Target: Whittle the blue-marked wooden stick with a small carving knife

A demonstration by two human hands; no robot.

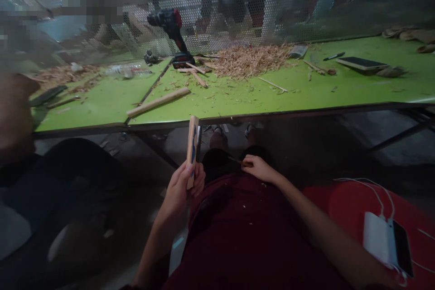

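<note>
Upright in my left hand (pixel 178 181) is a light wooden block (pixel 191 145) with a dark blue marking on its side; the fingers are closed around its lower end. My right hand (pixel 258 168) rests low over my lap, its fingers closed on a thin tool (pixel 235 159) whose narrow tip points left, toward the block. The tool's exact kind is too small and dark to tell. Block and tool are apart. Both hands are in front of the bench's near edge, below the green tabletop (pixel 231 102).
On the bench are a cordless drill (pixel 173 31), a heap of wood shavings (pixel 241 61), a wooden rod (pixel 159 102), a pen (pixel 334 56) and a dark flat block (pixel 362 64). Another person (pixel 16 118) sits at left. At right a red stool (pixel 350 204) bears a power bank (pixel 375 238) and phone (pixel 402 247).
</note>
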